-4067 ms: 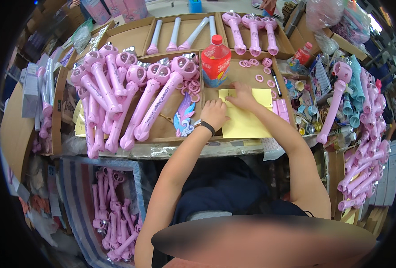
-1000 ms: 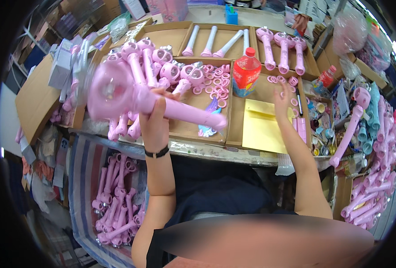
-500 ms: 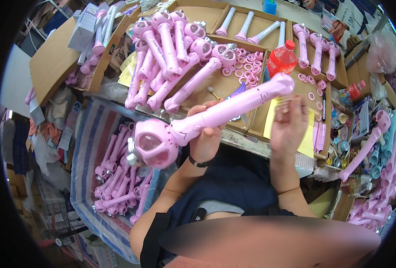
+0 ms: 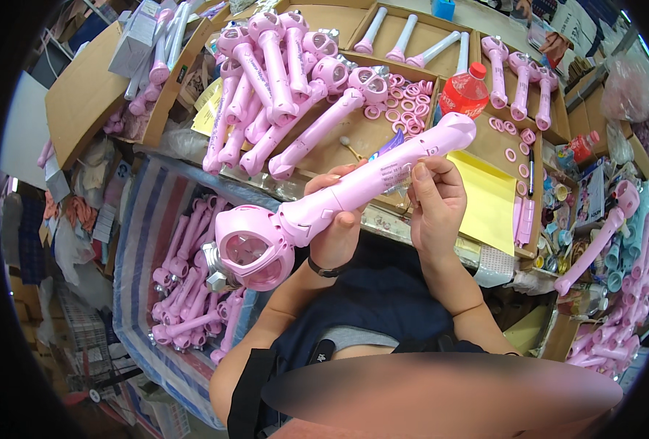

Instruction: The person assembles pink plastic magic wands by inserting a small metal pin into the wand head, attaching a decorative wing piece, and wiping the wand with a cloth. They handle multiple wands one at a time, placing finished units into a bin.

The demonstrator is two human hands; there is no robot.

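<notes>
**Pink wand held over lap, sticker going onto handle**

Left hand (image 4: 337, 233) is gripping the long pink plastic toy wand with a round clear-windowed head (image 4: 339, 201) around its shaft, fingers wrapped tight. Right hand (image 4: 434, 201) is pinching a small clear sticker (image 4: 400, 178) against the handle, thumb and forefinger pressed together. Wand is hanging slantwise above the lap, head low left, handle end up right. Versus 0.5 s ago, the right hand is now touching the handle instead of hovering open, so labelling looks underway. Versus 1 s ago, the wand is lowered off the bench. Beyond: yellow paper sheet (image 4: 494, 201), cardboard tray of matching pink wands (image 4: 280, 80), 1 red bottle (image 4: 465, 91).
</notes>
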